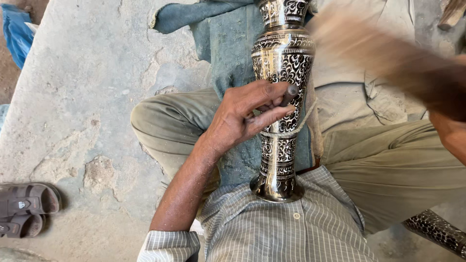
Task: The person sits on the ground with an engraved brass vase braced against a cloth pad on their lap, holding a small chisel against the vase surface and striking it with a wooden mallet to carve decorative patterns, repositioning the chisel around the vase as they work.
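Left hand [242,114] pinches a small punch [289,94] against an engraved metal vase [281,63] lying along the lap; right hand [451,126], right of the vase, is blurred, grip unclear

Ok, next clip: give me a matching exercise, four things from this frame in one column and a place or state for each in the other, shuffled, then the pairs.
Things:
1. left hand
2. right hand
3. engraved metal vase
4. sandal

Places or states:
A. lies on the concrete floor at the left edge
B. pinches a small dark tool against the vase
C. blurred, at the right edge with a blurred wooden piece
D. lies along the lap, one end against the striped shirt

Pairs: 1-B, 2-C, 3-D, 4-A
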